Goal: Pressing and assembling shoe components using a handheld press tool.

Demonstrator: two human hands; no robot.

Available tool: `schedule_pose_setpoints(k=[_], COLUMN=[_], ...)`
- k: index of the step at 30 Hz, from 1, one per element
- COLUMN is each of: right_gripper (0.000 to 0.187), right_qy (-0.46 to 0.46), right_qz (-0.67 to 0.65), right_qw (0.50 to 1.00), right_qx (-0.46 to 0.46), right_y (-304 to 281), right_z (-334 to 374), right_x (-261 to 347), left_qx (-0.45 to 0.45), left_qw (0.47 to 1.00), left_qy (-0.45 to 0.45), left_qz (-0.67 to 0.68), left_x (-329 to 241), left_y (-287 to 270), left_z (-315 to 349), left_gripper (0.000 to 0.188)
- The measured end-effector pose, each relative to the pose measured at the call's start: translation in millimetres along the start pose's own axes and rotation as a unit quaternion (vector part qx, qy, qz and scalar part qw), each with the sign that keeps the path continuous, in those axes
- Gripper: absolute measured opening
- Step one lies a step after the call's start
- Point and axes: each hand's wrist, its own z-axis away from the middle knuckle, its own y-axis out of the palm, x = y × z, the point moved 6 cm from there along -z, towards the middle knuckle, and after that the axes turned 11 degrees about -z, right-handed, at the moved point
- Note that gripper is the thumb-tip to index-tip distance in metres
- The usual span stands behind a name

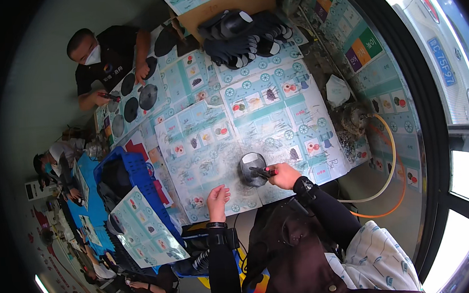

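Note:
My right hand (286,176) is closed round a small red-and-black-handled tool (271,172), whose dark end lies over a dark grey oval piece (250,180). That piece rests near the table's front edge and carries a pale rectangular patch at its far end. The tool's exact kind is hard to make out. To the left of the oval piece, apart from it, my left hand (217,202) has its fingers apart and slightly bent, with nothing in them. Printed sheets with fruit pictures (203,164) cover the table under both hands.
Black glove-like pieces (233,42) are heaped before a cardboard box (226,12). At the far left a co-worker (111,60) handles dark discs (148,97). A blue crate (145,179) stands left. On the right are a crumpled white item (337,90), a round metal device (354,118) and hoses (393,153).

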Motion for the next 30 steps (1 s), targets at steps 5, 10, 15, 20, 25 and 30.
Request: schedule_pose_setpoints(k=[5, 10, 15, 20, 25, 30], right_gripper=[0.039, 0.035, 0.038, 0.040, 0.038, 0.034], right_qy=[-0.019, -0.031, -0.041, -0.032, -0.040, -0.050], right_qz=[0.032, 0.030, 0.029, 0.056, 0.042, 0.031], right_qw=[0.999, 0.999, 0.999, 0.997, 0.998, 0.998], right_qx=[0.040, 0.009, 0.019, 0.039, 0.002, 0.026], right_y=[3, 0, 9, 7, 6, 12], right_z=[4, 7, 5, 8, 10, 10], right_x=[-1, 4, 0, -4, 1, 1], left_qx=[0.000, -0.001, -0.005, -0.006, -0.004, -0.003], left_qw=[1.000, 1.000, 1.000, 1.000, 0.999, 0.999], left_qy=[0.002, -0.002, -0.004, -0.003, -0.004, -0.007], left_qz=[0.001, 0.009, 0.022, 0.026, 0.033, 0.041], left_x=[1, 2, 6, 6, 8, 9], left_y=[-1, 0, -2, 0, 0, 1], left_z=[3, 4, 7, 9, 12, 15], left_gripper=[0.027, 0.028, 0.028, 0.027, 0.026, 0.025])
